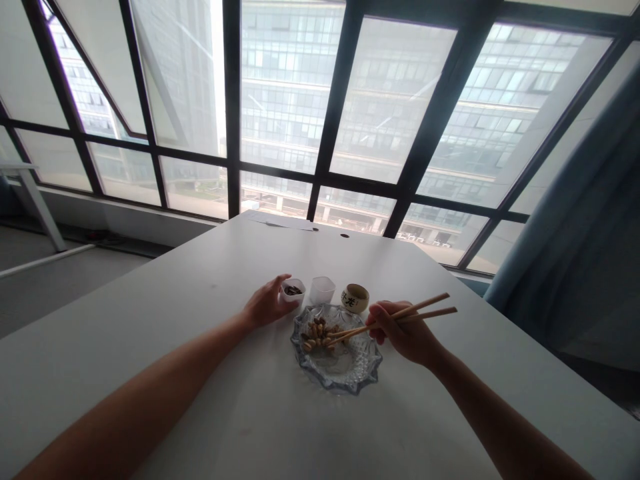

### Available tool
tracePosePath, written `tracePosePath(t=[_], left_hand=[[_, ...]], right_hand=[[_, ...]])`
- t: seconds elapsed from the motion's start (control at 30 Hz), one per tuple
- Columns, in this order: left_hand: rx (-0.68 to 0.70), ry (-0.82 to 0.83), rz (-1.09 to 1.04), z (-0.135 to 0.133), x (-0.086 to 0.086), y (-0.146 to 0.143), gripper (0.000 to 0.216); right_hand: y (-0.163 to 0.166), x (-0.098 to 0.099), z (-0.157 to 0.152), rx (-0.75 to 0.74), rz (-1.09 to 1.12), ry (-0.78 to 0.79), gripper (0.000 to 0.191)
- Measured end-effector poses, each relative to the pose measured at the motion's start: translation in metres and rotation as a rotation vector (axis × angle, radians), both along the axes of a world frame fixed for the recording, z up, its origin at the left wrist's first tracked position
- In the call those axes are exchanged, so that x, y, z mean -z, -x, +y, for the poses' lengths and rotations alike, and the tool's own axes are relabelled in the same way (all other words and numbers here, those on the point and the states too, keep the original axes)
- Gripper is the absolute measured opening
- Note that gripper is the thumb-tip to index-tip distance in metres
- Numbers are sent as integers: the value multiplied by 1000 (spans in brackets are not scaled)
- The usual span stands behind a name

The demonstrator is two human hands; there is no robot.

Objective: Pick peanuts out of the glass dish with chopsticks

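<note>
My left hand (267, 301) is closed around the side of a small translucent white plastic cup (300, 298), which stands on the table with dark, seed-like pieces inside. A pair of wooden chopsticks (430, 303) is gripped in my right hand (403, 330). Their tips reach down among the brown nuts (317, 329) heaped in the left and back part of a clear glass bowl (343, 383) with a scalloped rim. Whether the tips pinch a nut is too small to tell. Behind the bowl stand a second translucent cup (323, 289) and a small cream ceramic cup (354, 301) with dark characters.
The white table (240, 413) stretches away to large dark-framed windows. Papers (283, 223) and two small dark round spots lie at its far end. A blue curtain (570, 200) hangs at the right, and another white table (43, 203) stands at the left.
</note>
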State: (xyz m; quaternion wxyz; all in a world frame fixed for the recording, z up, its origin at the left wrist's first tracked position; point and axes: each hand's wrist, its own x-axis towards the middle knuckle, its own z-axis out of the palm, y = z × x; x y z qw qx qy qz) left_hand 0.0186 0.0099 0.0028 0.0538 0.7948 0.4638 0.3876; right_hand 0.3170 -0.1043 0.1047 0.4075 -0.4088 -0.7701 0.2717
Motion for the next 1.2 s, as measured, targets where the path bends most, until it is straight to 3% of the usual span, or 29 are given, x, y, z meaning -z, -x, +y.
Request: tracePosePath(t=[0.13,0.33,0.53,0.7,0.83,0.97,1.2], left_hand=[[4,-1,-8,0,1,0,66],[4,3,-15,2,2,0,66],[7,6,-1,3,3,0,65],[10,12,14,4,4,1,65],[7,43,22,3,3,1,65],[16,69,45,3,3,0,64],[17,44,52,7,6,2,62]], right_hand=[[1,2,1,-69,-74,-48,52],[-3,7,5,-79,-43,60,50],[-4,-3,-3,-229,-224,8,48],[6,-11,-17,-268,-316,-68,46],[8,-11,-17,-269,-302,0,43],[2,2,-8,-78,-31,164,46],[-18,53,-23,333,649,382,52]])
